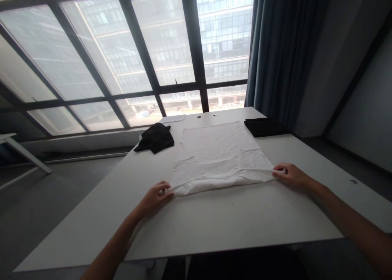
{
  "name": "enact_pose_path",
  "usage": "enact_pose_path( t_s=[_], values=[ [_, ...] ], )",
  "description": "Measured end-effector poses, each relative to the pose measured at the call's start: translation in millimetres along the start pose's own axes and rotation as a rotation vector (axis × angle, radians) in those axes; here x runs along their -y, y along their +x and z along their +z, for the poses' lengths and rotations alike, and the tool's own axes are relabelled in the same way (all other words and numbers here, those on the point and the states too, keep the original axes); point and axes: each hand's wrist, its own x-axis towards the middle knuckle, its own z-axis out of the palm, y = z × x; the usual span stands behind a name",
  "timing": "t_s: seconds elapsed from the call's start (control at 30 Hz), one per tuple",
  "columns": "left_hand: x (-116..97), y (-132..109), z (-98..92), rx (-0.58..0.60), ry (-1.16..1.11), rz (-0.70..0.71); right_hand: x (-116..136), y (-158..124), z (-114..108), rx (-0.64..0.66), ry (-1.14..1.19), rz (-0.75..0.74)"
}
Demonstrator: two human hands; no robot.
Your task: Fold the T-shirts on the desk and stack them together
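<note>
A white T-shirt (217, 149) lies spread on the white table in front of me, with light wrinkles across it. Its near edge is bunched into a loose roll between my hands. At the left near corner, my left hand (157, 196) pinches the cloth between thumb and fingers. My right hand (288, 174) grips the right near corner the same way, a little farther from the table's front edge. Sleeve-like outlines show at both sides of the cloth.
A crumpled black garment (156, 137) lies on the table (232, 223) at the left. A folded black cloth (266, 127) is at the far right, and a flat white piece (173, 118) at the far left edge. Windows and a dark blue curtain (281, 55) stand behind.
</note>
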Motion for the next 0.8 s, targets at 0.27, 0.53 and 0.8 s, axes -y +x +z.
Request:
enact_pose_path(
  t_s=[0.27, 0.53, 0.8],
  values=[
    [-21.6, -3.0, 5.6, 0.001, -0.114, 0.113, -0.3, -6.3, 7.9, -0.097, 0.079, -0.054],
    [-31.0, -28.4, -6.3, 0.074, -0.080, 0.069, 10.2, -36.0, -6.4, -0.109, 0.093, -0.019],
    [-37.3, -40.8, -24.4, 0.089, -0.101, 0.070, 31.9, -46.4, -24.7, -0.088, 0.093, -0.003]
  ],
)
